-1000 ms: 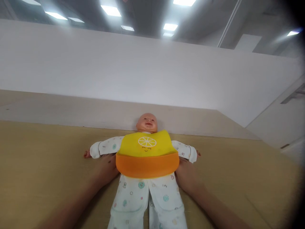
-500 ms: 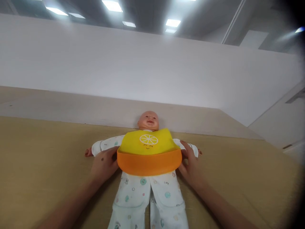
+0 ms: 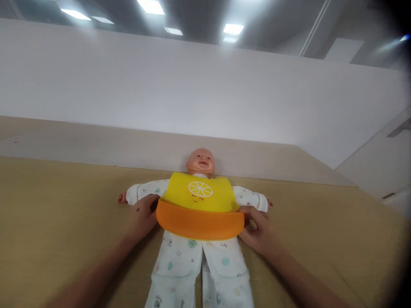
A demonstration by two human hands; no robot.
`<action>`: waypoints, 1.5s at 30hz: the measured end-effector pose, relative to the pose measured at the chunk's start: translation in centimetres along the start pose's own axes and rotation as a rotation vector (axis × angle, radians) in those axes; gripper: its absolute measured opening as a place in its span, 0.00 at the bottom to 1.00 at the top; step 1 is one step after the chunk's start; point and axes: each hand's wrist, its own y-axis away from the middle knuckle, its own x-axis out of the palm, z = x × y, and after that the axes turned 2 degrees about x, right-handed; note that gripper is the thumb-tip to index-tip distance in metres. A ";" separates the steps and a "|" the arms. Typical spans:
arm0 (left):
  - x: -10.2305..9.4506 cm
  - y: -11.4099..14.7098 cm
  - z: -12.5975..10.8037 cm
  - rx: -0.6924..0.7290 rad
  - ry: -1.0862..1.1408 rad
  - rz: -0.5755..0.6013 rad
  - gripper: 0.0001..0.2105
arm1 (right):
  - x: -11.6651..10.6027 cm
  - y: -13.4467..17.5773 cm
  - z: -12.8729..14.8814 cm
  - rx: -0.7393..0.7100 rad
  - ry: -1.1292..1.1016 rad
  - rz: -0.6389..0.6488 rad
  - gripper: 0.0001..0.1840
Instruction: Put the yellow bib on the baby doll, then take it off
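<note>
A baby doll (image 3: pixel 201 161) in white printed clothes lies on its back with both arms spread. Over its chest is a yellow bib (image 3: pixel 205 192) with a white citrus slice and a smiling face, and an orange catch pocket (image 3: pixel 201 220) along its lower edge. My left hand (image 3: pixel 144 216) grips the bib at the pocket's left end, its fingertips partly hidden behind the edge. At the pocket's right end, my right hand (image 3: pixel 259 226) pinches the bib's edge between thumb and fingers. The doll's neck shows above the bib.
The doll lies on a wood-coloured table (image 3: pixel 64 205). Behind its head runs a pale grey strip (image 3: pixel 144 141) below a tall white partition (image 3: pixel 192 90). Ceiling lights show above the partition.
The bib has tilted slightly, its right end lower than before. My right hand has moved down a little, its fingers now curled at the pocket's edge. My left hand has barely moved.
</note>
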 end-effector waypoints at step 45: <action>-0.3 -0.1 0.2 -0.188 -0.092 -0.029 0.07 | -5.6 0.0 -11.6 0.987 -0.142 -0.337 0.14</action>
